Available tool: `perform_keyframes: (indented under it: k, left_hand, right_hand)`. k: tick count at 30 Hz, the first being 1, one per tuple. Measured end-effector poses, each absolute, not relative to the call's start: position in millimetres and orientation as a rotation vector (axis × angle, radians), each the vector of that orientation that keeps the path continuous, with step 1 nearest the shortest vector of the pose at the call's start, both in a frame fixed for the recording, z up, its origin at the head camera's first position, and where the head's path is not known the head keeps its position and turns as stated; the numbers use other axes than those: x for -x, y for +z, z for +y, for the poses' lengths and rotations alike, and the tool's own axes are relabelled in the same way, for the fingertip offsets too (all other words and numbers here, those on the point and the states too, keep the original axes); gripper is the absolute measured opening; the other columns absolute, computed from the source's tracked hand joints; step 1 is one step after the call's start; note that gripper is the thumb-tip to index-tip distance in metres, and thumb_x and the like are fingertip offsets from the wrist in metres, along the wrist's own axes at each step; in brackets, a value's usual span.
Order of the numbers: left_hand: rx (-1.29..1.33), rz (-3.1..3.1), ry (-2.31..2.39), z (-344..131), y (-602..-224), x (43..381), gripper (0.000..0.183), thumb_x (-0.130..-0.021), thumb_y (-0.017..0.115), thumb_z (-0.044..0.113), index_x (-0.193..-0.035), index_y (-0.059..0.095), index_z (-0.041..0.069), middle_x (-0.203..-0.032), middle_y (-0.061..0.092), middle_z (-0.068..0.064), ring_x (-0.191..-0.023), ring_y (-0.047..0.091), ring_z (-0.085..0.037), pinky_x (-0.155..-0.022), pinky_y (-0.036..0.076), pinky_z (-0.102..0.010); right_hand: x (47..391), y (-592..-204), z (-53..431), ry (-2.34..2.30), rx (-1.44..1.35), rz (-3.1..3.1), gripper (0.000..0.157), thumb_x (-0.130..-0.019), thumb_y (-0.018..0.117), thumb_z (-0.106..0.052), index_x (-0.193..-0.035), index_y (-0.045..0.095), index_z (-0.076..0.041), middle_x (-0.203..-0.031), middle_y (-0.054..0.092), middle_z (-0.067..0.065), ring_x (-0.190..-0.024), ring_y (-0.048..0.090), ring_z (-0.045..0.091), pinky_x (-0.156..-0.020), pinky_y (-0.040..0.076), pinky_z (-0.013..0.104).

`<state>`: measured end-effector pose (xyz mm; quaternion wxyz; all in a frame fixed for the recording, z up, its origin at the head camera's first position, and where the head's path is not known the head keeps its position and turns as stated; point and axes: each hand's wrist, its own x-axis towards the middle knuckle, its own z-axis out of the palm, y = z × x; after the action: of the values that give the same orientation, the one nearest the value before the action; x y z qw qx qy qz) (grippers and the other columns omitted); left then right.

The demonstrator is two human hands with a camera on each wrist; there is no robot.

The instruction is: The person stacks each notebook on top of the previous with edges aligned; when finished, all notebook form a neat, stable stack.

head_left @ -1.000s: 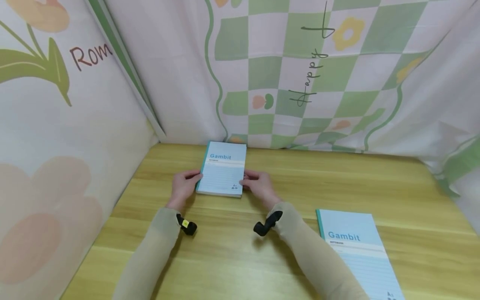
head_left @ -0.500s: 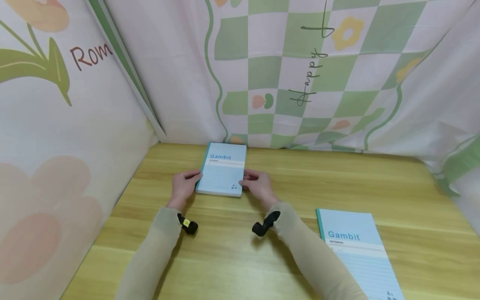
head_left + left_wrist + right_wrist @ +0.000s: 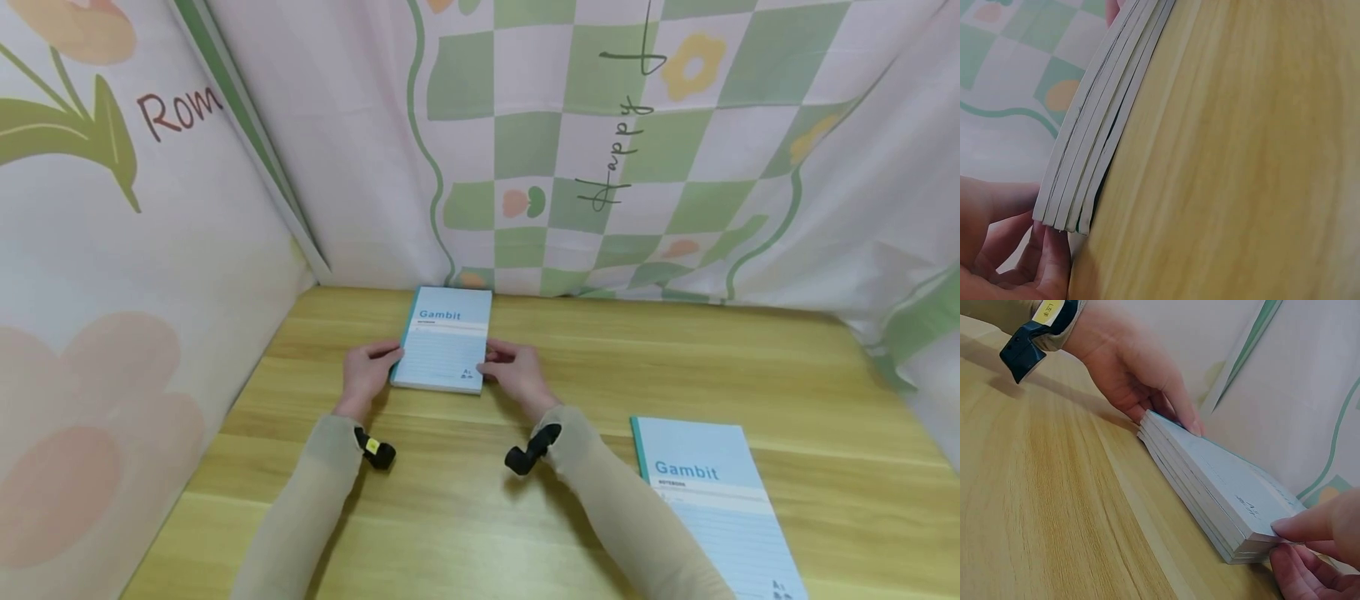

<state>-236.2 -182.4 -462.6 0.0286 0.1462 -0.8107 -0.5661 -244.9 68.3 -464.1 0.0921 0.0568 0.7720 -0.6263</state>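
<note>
A pile of several light-blue notebooks with teal spines lies near the table's back edge, its top notebook point(image 3: 444, 340) marked "Gambit". At the spine side, my left hand point(image 3: 366, 371) holds the top notebook's edge, fingers curled against the pile. On the opposite side, my right hand point(image 3: 521, 375) pinches the edge close to the near corner. The right wrist view shows that thumb point(image 3: 1300, 528) on the cover and the fingers curled below. Stacked page edges point(image 3: 1094, 134) appear in the left wrist view, slightly uneven.
Another "Gambit" notebook point(image 3: 708, 467) lies at the front right, partly covered by my right sleeve point(image 3: 637, 508). The wooden table point(image 3: 450, 500) meets a patterned curtain point(image 3: 615, 142) at the back and another hanging point(image 3: 150, 275) on the left.
The top notebook's far edge has dropped slightly, so it lies a little lower on the pile. Both hands have stayed almost in place at its sides.
</note>
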Motion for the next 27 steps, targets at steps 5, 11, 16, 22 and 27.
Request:
perform_keyframes:
  k: [5, 11, 16, 22, 27]
  left_hand:
    - [-0.435, -2.500, -1.745, -182.5, -461.7, 235.9, 0.028, -0.096, 0.073, 0.018, -0.122, 0.074, 0.006, -0.125, 0.069, -0.014, -0.122, 0.058, -0.029, -0.104, 0.047, -0.042]
    - [-0.451, -2.457, -1.795, -181.5, -457.0, 234.0, 0.042, -0.097, 0.072, 0.023, -0.134, 0.065, 0.005, -0.129, 0.065, -0.013, -0.122, 0.057, -0.027, -0.103, 0.047, -0.039]
    - [-0.387, -2.344, -1.843, -172.1, -439.2, 224.9, 0.051, -0.097, 0.072, 0.022, -0.142, 0.057, 0.003, -0.128, 0.063, -0.013, -0.118, 0.059, -0.027, -0.099, 0.050, -0.038]
    - [-0.155, -2.345, -1.822, -146.7, -419.1, 202.1, 0.050, -0.096, 0.074, 0.023, -0.140, 0.059, 0.003, -0.125, 0.067, -0.011, -0.114, 0.063, -0.025, -0.098, 0.052, -0.038]
    - [0.009, -2.377, -1.934, -121.1, -417.9, 179.1, 0.051, -0.096, 0.074, 0.024, -0.141, 0.059, 0.006, -0.126, 0.067, -0.009, -0.113, 0.064, -0.023, -0.096, 0.054, -0.037]
  right_hand:
    - [244.3, -463.9, 68.9, -1.870, -0.164, 2.284, 0.053, -0.086, 0.079, -0.001, -0.137, 0.064, -0.005, -0.113, 0.067, 0.011, -0.104, 0.062, 0.023, -0.089, 0.055, 0.032]
    - [238.7, -453.3, 77.4, -2.000, -0.152, 2.174, 0.055, -0.090, 0.077, -0.007, -0.141, 0.057, 0.003, -0.124, 0.064, 0.018, -0.108, 0.064, 0.030, -0.092, 0.056, 0.034]
    - [229.6, -433.2, 103.1, -2.013, -0.077, 2.171, 0.059, -0.096, 0.073, -0.019, -0.147, 0.050, 0.001, -0.137, 0.058, 0.020, -0.118, 0.060, 0.032, -0.102, 0.050, 0.040]
    - [210.9, -414.8, 148.4, -1.992, 0.018, 2.223, 0.063, -0.097, 0.072, -0.031, -0.150, 0.049, -0.004, -0.148, 0.051, 0.018, -0.130, 0.052, 0.029, -0.111, 0.041, 0.042]
    - [188.8, -407.2, 193.1, -1.860, 0.045, 2.376, 0.068, -0.098, 0.069, -0.040, -0.153, 0.046, -0.007, -0.151, 0.049, 0.015, -0.136, 0.046, 0.030, -0.114, 0.035, 0.047]
